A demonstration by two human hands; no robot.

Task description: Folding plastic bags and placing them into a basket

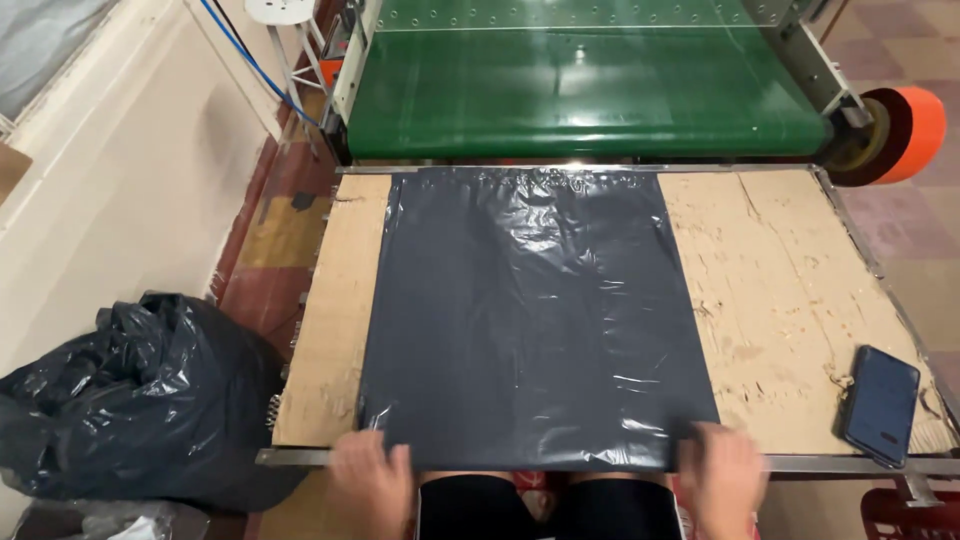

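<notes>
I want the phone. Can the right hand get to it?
Probably yes: the right hand rests on the black plastic sheet, and only bare worn board lies between it and the phone.

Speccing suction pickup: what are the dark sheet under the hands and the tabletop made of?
Dark sheet: looks like thin glossy plastic film; it shows wrinkles and glare streaks. Tabletop: probably matte cardboard or fibreboard; its tan surface is scuffed and torn.

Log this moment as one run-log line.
left hand: grips near left corner of black plastic sheet | right hand: grips near right corner | sheet: flat on cardboard-topped table | phone: right edge
</notes>
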